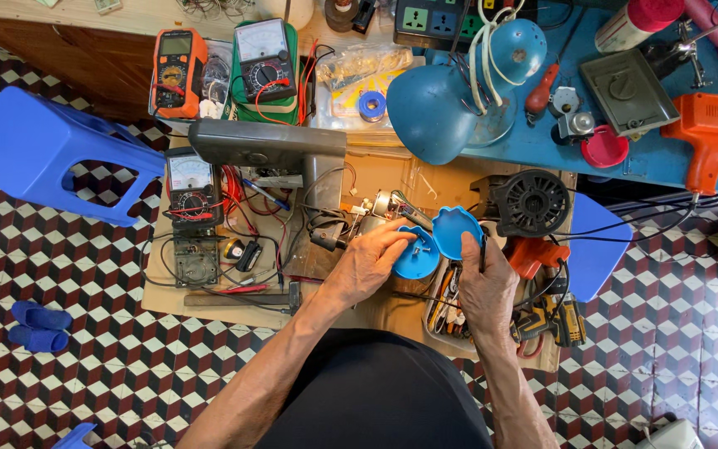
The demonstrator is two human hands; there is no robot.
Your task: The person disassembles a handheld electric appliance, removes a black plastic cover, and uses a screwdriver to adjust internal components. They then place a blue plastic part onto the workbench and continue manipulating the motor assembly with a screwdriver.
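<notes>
Head view: the left hand (369, 262) has its fingers closed on a round blue plastic cover (416, 254); the right hand (484, 287) grips a scalloped blue plastic shell (455, 230) by its rim. Both sit above the cluttered wooden tabletop (392, 179), beside a small motor (380, 208). Judged light, stiff, smooth — thin edges may crack, so hold at the rims.

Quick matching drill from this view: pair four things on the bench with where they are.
1 blue cap
2 orange meter
3 blue stool
4 blue slippers

a far left, beside the bench
b top left of the bench
c in the right hand
d on the floor, lower left

Pairs: 1-c, 2-b, 3-a, 4-d
</notes>
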